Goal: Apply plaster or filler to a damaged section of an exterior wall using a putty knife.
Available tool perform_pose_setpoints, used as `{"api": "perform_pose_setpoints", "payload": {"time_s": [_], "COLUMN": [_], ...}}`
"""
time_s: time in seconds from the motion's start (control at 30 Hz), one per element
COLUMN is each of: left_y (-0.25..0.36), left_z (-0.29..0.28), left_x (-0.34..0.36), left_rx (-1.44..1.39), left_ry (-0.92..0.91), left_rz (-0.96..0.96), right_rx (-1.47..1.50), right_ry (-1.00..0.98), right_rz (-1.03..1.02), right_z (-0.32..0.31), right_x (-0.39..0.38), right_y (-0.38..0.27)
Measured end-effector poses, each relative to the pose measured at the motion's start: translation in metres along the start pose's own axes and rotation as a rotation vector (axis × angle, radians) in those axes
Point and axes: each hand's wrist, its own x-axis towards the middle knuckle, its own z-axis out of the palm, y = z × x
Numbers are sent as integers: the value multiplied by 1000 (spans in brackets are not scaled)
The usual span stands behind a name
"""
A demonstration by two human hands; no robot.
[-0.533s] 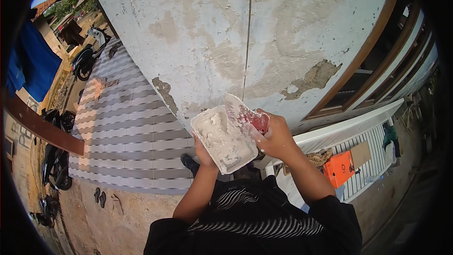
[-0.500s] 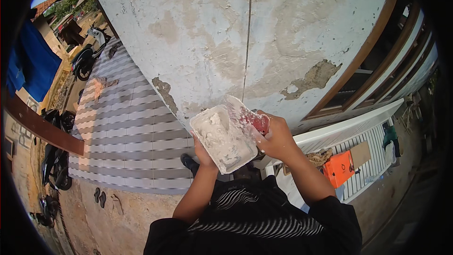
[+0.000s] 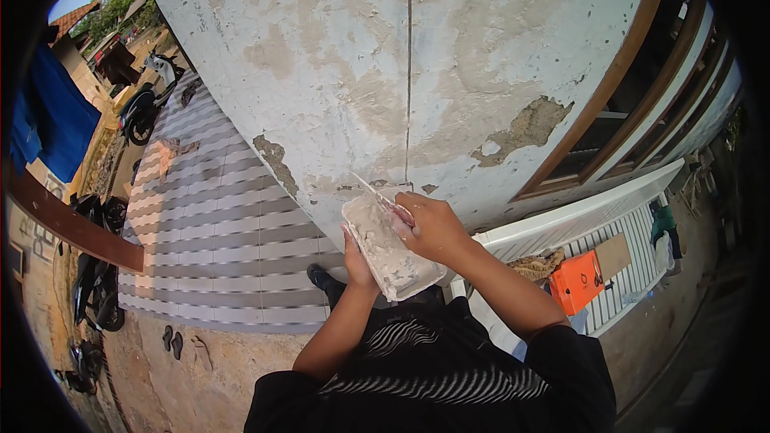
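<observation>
My left hand (image 3: 358,263) is wrapped round the left side of a white rectangular tub (image 3: 423,275), which is tilted. Off-white putty (image 3: 374,232) lies heaped in it, mostly toward the far left part. In my right hand (image 3: 433,228) is a putty knife (image 3: 370,192), its putty-smeared blade turned nearly edge-on over the tub. A bit of its reddish handle shows by my fingers; the rest is hidden. Beyond the tub rises a pale wall (image 3: 337,104) with beige patches, peeled spots and a dark vertical line.
A white slatted bench (image 3: 597,302) at the right holds an orange box (image 3: 576,282) and a piece of cardboard (image 3: 613,255). Striped tiled floor (image 3: 216,265) spreads left. Sandals (image 3: 172,341) lie beyond its edge. A brown post (image 3: 80,228) juts in at left.
My right hand has moved left over the tub and turned the putty knife, so its blade went from broad face to nearly edge-on. The tub is tilted differently, still in my left hand.
</observation>
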Motion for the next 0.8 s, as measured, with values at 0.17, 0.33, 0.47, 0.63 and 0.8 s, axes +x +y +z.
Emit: {"api": "perform_pose_setpoints", "payload": {"time_s": [0.17,0.33,0.47,0.63,0.8], "left_y": [0,16,22,12,1], "left_z": [1,-5,-4,4,5], "left_x": [1,3,4,1,-3], "left_rx": [-34,-99,-44,-9,-66], "left_ry": [84,112,94,71,41], "left_rz": [13,60,118,98,26], "right_rx": [157,117,-90,-88,-26], "right_ry": [56,1,-130,7,93], "right_rz": [-88,25,124,108,-4], "right_z": [-14,-51,-44,-18,-5], "right_x": [5,-1,-17,-9,3], "right_y": [-11,-26,-26,-12,-10]}}
